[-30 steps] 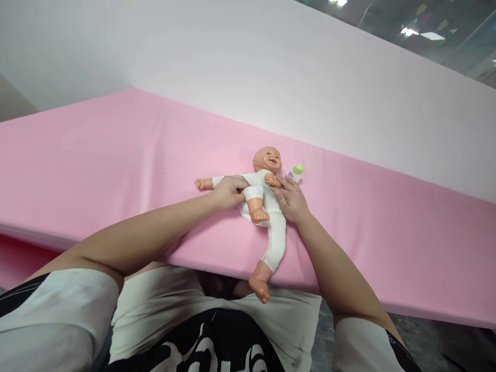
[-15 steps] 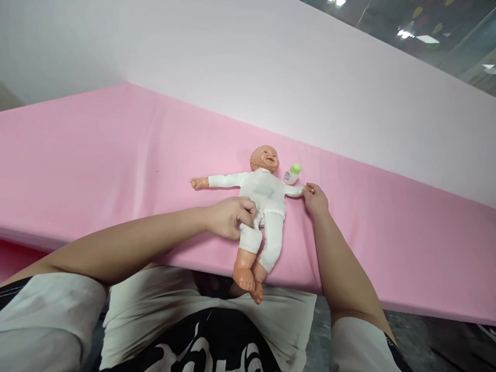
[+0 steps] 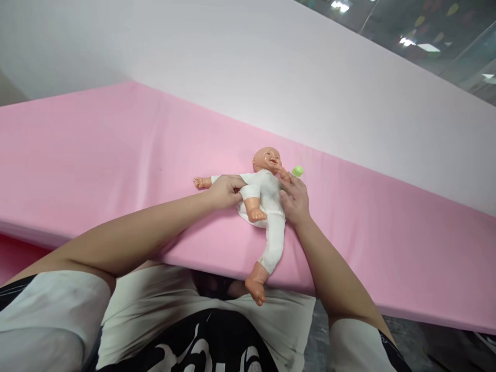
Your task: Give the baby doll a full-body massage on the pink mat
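A baby doll [image 3: 273, 199] with a white cloth body lies on its back on the pink-covered table [image 3: 96, 155], head away from me. My left hand [image 3: 228, 191] is closed on the doll's bent leg, which is raised so its foot lies over the belly. My right hand [image 3: 296, 199] is closed on the doll's other arm, folded up toward the doll's chin. The doll's straight leg reaches past the near table edge. Behind my right hand shows the green cap of a small baby bottle [image 3: 297, 171]; the rest of the bottle is hidden.
A white wall [image 3: 217, 57] rises along the table's far side. Above it at the upper right is glass [image 3: 426, 31] with reflected lights. My lap is against the near edge of the table.
My left hand has lifted the doll's leg up over its belly. My right hand has moved inward, folding the doll's arm up toward its face and covering most of the bottle.
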`<action>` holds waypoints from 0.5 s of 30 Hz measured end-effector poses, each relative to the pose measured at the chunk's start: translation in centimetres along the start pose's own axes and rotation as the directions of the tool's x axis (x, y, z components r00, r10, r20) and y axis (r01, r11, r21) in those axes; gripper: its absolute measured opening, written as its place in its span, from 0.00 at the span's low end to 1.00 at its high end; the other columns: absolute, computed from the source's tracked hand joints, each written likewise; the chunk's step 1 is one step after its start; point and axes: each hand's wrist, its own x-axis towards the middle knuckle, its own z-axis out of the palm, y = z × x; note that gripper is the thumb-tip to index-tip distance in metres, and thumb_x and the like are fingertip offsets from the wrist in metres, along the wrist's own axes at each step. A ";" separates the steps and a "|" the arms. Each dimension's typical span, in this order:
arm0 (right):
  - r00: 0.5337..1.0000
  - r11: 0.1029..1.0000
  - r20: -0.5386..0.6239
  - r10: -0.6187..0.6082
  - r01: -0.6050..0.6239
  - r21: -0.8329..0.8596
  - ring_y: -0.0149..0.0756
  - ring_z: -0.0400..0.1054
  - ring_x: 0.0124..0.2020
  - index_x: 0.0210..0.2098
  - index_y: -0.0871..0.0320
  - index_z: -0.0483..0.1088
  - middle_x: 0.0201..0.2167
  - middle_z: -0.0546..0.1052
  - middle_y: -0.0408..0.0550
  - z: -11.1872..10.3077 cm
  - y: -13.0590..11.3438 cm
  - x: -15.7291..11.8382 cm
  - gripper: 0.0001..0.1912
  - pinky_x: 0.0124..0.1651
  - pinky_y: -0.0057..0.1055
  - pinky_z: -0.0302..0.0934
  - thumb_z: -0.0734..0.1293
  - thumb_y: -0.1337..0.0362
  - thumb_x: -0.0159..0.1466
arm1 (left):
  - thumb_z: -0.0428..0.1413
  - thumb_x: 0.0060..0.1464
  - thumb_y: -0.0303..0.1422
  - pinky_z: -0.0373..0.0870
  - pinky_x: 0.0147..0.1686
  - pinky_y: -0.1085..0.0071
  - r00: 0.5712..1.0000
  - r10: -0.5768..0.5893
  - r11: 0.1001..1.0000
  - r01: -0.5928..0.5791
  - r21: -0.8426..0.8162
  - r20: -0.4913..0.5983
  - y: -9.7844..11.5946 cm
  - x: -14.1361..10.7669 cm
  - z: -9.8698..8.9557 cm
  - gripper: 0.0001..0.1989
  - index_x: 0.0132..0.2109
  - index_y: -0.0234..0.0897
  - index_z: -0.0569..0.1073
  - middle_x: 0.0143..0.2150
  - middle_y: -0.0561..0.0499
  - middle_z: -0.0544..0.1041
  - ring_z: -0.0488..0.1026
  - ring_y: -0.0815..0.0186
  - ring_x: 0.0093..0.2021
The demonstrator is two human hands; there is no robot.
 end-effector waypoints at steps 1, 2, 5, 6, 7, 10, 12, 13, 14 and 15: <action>0.998 1.000 0.058 -0.005 0.007 -0.030 0.53 0.59 0.73 0.60 0.46 0.78 0.70 0.71 0.46 0.4 0.0 0.0 0.23 0.75 0.59 0.50 0.61 0.47 0.73 | 0.57 0.49 0.30 0.69 0.32 0.72 0.999 -0.041 0.999 0.041 -0.004 0.009 -0.3 0.2 0.1 0.07 0.32 0.35 0.80 0.32 0.50 0.79 0.75 0.66 0.32; 0.993 0.999 0.115 -0.006 0.012 -0.052 0.53 0.59 0.73 0.58 0.45 0.79 0.69 0.72 0.46 0.7 0.0 0.0 0.23 0.76 0.60 0.49 0.60 0.47 0.74 | 0.57 0.49 0.31 0.69 0.31 0.73 0.997 -0.074 0.997 0.074 -0.014 0.017 -0.6 0.3 0.2 0.07 0.31 0.35 0.80 0.31 0.50 0.79 0.75 0.66 0.31; 0.980 0.997 0.199 -0.018 0.032 -0.066 0.53 0.61 0.70 0.55 0.46 0.81 0.67 0.74 0.46 1.2 0.2 0.0 0.25 0.75 0.59 0.50 0.57 0.47 0.76 | 0.58 0.49 0.32 0.68 0.29 0.74 0.995 -0.099 0.994 0.099 -0.034 0.025 -1.2 0.5 0.4 0.07 0.31 0.34 0.79 0.32 0.51 0.79 0.74 0.67 0.30; 0.980 0.997 0.198 -0.028 0.041 -0.062 0.53 0.62 0.69 0.55 0.47 0.82 0.67 0.74 0.47 1.2 0.3 0.1 0.26 0.74 0.59 0.52 0.56 0.47 0.76 | 0.58 0.50 0.33 0.68 0.30 0.74 0.996 -0.082 0.996 0.083 -0.026 0.019 -1.2 0.6 0.4 0.07 0.31 0.34 0.79 0.32 0.50 0.79 0.75 0.67 0.31; 0.982 0.997 0.187 -0.039 0.051 -0.059 0.53 0.63 0.68 0.54 0.48 0.82 0.66 0.75 0.48 1.2 0.3 0.1 0.27 0.73 0.59 0.53 0.55 0.46 0.76 | 0.57 0.50 0.32 0.68 0.30 0.74 0.998 -0.056 0.998 0.056 -0.010 0.014 -1.2 0.6 0.4 0.07 0.31 0.34 0.79 0.32 0.50 0.79 0.75 0.67 0.31; 0.992 0.996 0.105 -0.068 0.073 -0.049 0.52 0.66 0.66 0.52 0.49 0.83 0.63 0.77 0.51 0.8 0.4 0.1 0.29 0.71 0.56 0.56 0.54 0.44 0.76 | 0.57 0.53 0.31 0.70 0.32 0.73 0.998 0.064 0.998 -0.064 0.024 -0.007 -0.7 0.4 0.2 0.08 0.31 0.35 0.80 0.32 0.49 0.80 0.76 0.66 0.32; 0.999 0.998 0.001 -0.044 0.044 -0.042 0.51 0.67 0.65 0.53 0.51 0.82 0.61 0.77 0.53 0.3 0.7 0.1 0.30 0.70 0.55 0.59 0.54 0.43 0.76 | 0.57 0.55 0.30 0.72 0.35 0.73 0.986 0.165 0.986 -0.165 0.021 0.003 0.2 0.0 0.2 0.08 0.33 0.35 0.81 0.33 0.48 0.81 0.78 0.65 0.34; 0.998 0.999 -0.059 -0.008 0.006 -0.034 0.51 0.68 0.65 0.54 0.51 0.81 0.61 0.77 0.55 -0.1 1.0 0.1 0.30 0.69 0.55 0.59 0.54 0.43 0.76 | 0.57 0.56 0.30 0.73 0.36 0.72 0.977 0.212 0.977 -0.212 0.011 0.009 0.7 -0.2 0.2 0.07 0.33 0.36 0.81 0.34 0.48 0.82 0.79 0.65 0.35; 0.992 0.999 -0.119 0.043 -0.046 -0.022 0.52 0.69 0.64 0.55 0.52 0.81 0.60 0.78 0.56 -0.5 1.4 0.0 0.30 0.69 0.55 0.60 0.55 0.43 0.76 | 0.58 0.57 0.30 0.74 0.37 0.72 0.966 0.257 0.966 -0.257 -0.007 0.018 1.2 -0.6 0.3 0.07 0.34 0.36 0.81 0.35 0.47 0.82 0.79 0.65 0.36; 0.980 0.994 -0.171 0.103 -0.106 -0.004 0.52 0.70 0.64 0.56 0.53 0.80 0.59 0.78 0.57 -0.9 1.9 0.0 0.30 0.69 0.55 0.60 0.55 0.43 0.76 | 0.59 0.58 0.31 0.75 0.37 0.72 0.954 0.298 0.954 -0.297 -0.030 0.032 1.7 -0.9 0.5 0.07 0.34 0.36 0.81 0.37 0.47 0.83 0.80 0.65 0.37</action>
